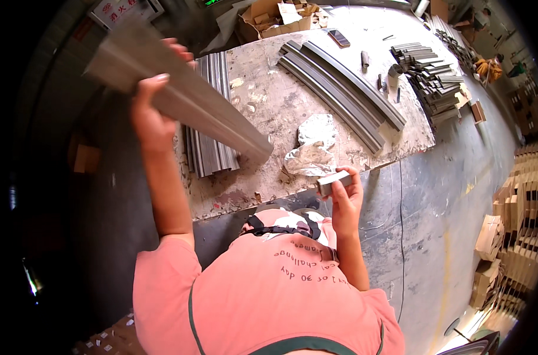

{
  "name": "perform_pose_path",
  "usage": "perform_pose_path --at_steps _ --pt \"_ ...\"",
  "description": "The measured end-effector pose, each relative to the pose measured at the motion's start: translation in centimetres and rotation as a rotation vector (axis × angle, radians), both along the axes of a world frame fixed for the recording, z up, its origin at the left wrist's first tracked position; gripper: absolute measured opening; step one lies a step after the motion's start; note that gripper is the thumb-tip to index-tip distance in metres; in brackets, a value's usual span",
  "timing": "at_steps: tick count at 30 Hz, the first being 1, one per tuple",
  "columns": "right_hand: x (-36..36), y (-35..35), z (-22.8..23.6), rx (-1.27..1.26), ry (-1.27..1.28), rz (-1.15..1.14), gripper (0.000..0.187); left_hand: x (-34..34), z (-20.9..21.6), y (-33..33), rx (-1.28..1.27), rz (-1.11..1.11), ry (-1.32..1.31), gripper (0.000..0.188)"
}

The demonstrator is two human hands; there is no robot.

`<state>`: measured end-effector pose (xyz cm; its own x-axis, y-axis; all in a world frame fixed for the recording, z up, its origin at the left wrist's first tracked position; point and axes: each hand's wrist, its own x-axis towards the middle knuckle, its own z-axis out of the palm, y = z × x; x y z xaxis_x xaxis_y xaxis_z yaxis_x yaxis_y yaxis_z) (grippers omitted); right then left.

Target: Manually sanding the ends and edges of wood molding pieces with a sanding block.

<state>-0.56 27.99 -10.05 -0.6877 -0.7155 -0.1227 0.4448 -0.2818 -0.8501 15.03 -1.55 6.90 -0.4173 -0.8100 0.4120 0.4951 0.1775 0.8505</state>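
My left hand (153, 112) is closed round a long grey metal profile (207, 109), raised and tilted over the left part of the worktable. Its near end hangs above the table and its far end is blurred. In my right hand (347, 198) a small block (334, 182) with a pale top and grey side is gripped near the table's front edge. Just beyond that hand lies a crumpled white cloth (313, 145). Beneath the raised profile, a stack of grey metal profiles (207, 154) rests on the table, partly hidden.
More long profiles (340, 94) lie across the worn worktable (251, 183). A phone (339, 38) and an open cardboard box (281, 21) are at the back. Many short metal pieces (426, 77) are piled at right. Stacked cartons (517, 219) stand on the floor; people are far right.
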Motion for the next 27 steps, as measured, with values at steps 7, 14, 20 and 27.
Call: perform_pose_path --at_steps 7,14,20,27 --pt "-6.6 1.8 -1.5 -0.018 -0.128 -0.041 0.033 0.0 -2.8 4.9 0.115 0.571 0.451 0.057" --pt "-9.1 -0.5 -0.1 -0.004 -0.040 0.125 0.034 -6.0 -11.3 7.5 0.035 0.719 0.456 0.053" --pt "-7.1 -2.5 -0.1 -0.040 0.017 0.243 0.040 -7.9 -12.7 7.3 -0.016 0.832 0.482 0.057" --pt "-4.6 -3.7 0.5 -0.021 0.064 0.268 0.039 -7.6 -16.0 8.4 -0.144 0.849 0.168 0.066"
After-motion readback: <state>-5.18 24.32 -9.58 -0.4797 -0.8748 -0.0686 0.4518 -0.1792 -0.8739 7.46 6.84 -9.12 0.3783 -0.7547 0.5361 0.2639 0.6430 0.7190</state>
